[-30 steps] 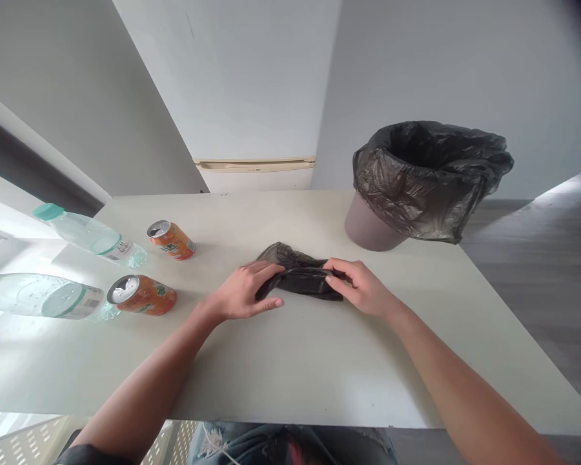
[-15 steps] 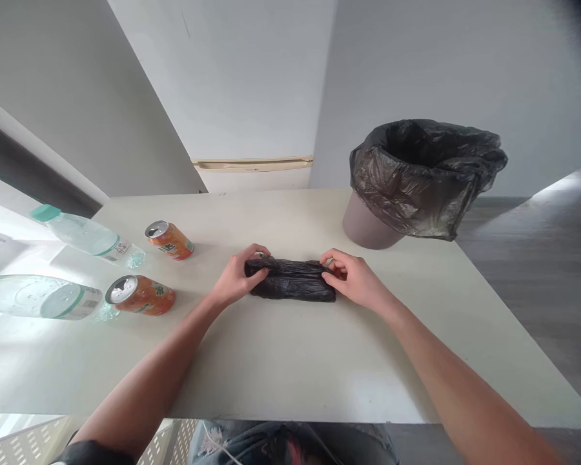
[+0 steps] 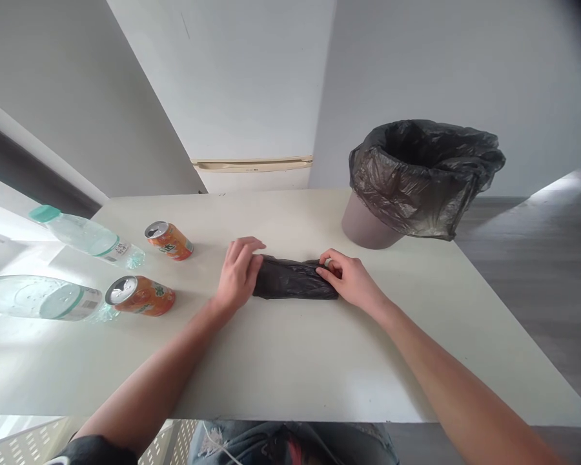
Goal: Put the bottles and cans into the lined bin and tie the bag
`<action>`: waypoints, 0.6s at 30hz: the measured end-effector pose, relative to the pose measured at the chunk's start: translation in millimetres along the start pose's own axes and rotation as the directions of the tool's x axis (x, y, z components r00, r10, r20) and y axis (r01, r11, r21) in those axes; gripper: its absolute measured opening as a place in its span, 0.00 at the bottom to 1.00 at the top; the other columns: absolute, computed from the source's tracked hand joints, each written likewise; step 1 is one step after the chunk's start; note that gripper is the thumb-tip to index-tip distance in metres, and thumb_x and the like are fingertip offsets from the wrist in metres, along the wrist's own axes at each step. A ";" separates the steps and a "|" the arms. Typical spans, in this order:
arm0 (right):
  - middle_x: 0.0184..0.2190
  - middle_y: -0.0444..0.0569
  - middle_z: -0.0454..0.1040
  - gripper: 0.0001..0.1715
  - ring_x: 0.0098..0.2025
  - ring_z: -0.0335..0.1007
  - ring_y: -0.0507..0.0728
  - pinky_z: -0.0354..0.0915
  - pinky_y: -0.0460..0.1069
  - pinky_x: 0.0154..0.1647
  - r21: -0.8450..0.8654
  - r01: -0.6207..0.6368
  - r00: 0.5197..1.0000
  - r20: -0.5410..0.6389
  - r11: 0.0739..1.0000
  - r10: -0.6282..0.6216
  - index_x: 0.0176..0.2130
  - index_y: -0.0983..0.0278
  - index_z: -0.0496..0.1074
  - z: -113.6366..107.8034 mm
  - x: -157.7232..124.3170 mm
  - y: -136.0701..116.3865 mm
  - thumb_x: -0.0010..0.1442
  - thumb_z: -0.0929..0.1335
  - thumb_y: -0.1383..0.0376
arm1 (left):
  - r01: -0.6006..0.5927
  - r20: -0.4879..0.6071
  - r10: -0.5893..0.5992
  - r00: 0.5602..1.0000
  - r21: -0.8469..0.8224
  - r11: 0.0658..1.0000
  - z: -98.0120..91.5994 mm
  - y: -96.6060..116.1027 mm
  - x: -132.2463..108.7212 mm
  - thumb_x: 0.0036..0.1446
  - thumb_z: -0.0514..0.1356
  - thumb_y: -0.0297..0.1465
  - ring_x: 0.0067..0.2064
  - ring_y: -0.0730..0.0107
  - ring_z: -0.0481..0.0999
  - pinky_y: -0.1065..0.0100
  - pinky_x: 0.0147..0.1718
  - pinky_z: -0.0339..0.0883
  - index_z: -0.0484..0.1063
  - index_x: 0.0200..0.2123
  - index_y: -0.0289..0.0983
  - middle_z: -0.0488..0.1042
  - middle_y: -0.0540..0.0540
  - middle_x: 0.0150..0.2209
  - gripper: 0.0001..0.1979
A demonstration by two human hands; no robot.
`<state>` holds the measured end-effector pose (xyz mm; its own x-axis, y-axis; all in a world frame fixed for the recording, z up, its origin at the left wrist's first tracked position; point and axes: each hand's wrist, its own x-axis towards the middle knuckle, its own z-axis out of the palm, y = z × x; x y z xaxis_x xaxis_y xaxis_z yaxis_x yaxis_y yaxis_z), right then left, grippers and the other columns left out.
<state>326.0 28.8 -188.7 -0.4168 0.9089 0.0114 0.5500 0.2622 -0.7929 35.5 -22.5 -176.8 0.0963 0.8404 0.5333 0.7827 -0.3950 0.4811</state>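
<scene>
A black plastic bag (image 3: 295,279), folded into a long flat strip, lies crosswise on the white table. My left hand (image 3: 239,271) is at its left end, fingers curled, with the thumb against the bag's edge; the hand covers that end, and the other fingertips are partly hidden. At the right end my right hand (image 3: 351,278) pinches the bag's upper corner between thumb and fingers. Left of my hands, two opened orange drink cans, a nearer can (image 3: 142,296) and a farther can (image 3: 170,241), rest on the table.
A trash bin (image 3: 370,223) with a black liner (image 3: 416,200) folded over its rim stands at the back right. Two clear plastic bottles, a farther bottle (image 3: 90,234) and a nearer bottle (image 3: 33,296), are at the left. The table's (image 3: 310,368) front edge runs before my lap.
My left hand has turned and shifted slightly left and up, its thumb sliding off the bag's top to the edge. The strip looks flatter on the left. My right hand has barely moved.
</scene>
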 end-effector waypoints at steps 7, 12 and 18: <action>0.30 0.43 0.75 0.15 0.30 0.70 0.56 0.67 0.51 0.35 -0.094 0.089 0.988 -0.118 0.992 -0.100 0.45 0.58 0.71 5.7 -0.8 -1.7 0.72 0.65 0.50 | -0.340 0.468 0.220 0.856 0.188 0.922 27.1 14.9 -13.4 0.76 0.48 0.43 0.74 0.48 0.60 0.44 0.74 0.49 0.57 0.74 0.34 0.62 0.34 0.73 0.30; 0.70 0.59 0.65 0.25 0.71 0.61 0.66 0.60 0.63 0.71 -0.366 0.437 0.872 -0.052 0.821 -0.487 0.65 0.62 0.67 10.9 -5.9 -18.7 0.76 0.61 0.55 | -0.331 0.559 0.162 0.813 0.215 0.919 47.9 1.0 -18.5 0.76 0.44 0.47 0.77 0.49 0.51 0.46 0.75 0.47 0.48 0.77 0.30 0.56 0.33 0.75 0.36; 0.78 0.58 0.48 0.40 0.79 0.42 0.65 0.46 0.68 0.78 -0.549 0.495 0.866 0.254 0.674 -0.430 0.78 0.67 0.46 42.6 -2.3 -8.9 0.78 0.55 0.50 | -0.325 0.587 0.136 0.798 0.229 0.918 45.4 0.2 -16.7 0.77 0.42 0.45 0.78 0.50 0.48 0.48 0.75 0.47 0.49 0.76 0.29 0.53 0.34 0.76 0.35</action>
<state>291.3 10.6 -207.6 -0.7816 0.5922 0.1959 0.5610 0.8047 -0.1942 62.0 -19.8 -217.2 0.5445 0.8347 0.0822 0.8276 -0.5506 0.1091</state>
